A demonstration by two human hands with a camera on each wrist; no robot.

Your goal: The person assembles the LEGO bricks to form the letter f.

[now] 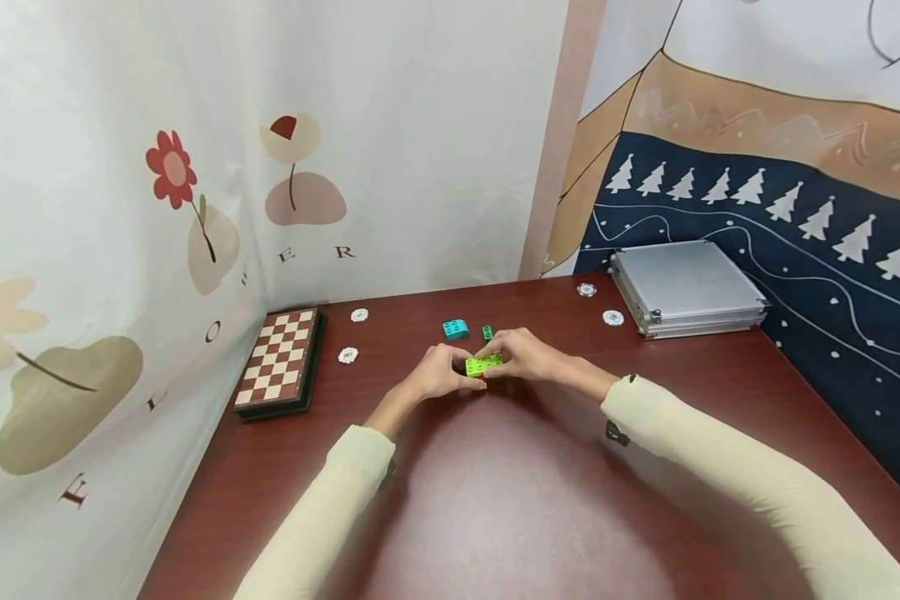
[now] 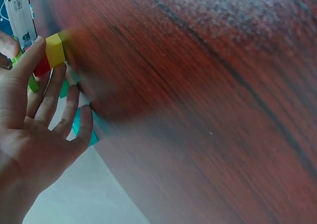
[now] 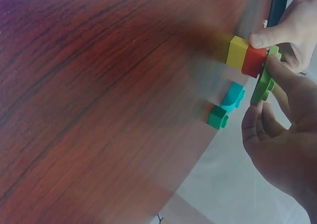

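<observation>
Together both hands hold a small stack of toy building bricks over the table. A lime green brick (image 1: 483,364) tops it, with a red brick (image 3: 254,61) under that and a yellow brick (image 3: 237,54) at the bottom. My left hand (image 1: 441,372) grips the stack from the left, its thumb against the red brick. From the right, my right hand (image 1: 527,357) pinches the lime green brick, which sticks out past the red one. Just beyond the hands, a turquoise brick (image 1: 455,328) and a small green brick (image 1: 487,332) stand on the table.
A chessboard box (image 1: 279,360) lies at the left edge of the table (image 1: 540,500). A silver case (image 1: 690,283) is at the back right. Two poker chips (image 1: 348,356) are on the left, and two more chips (image 1: 612,317) near the case. Printed curtains (image 1: 420,150) border the table.
</observation>
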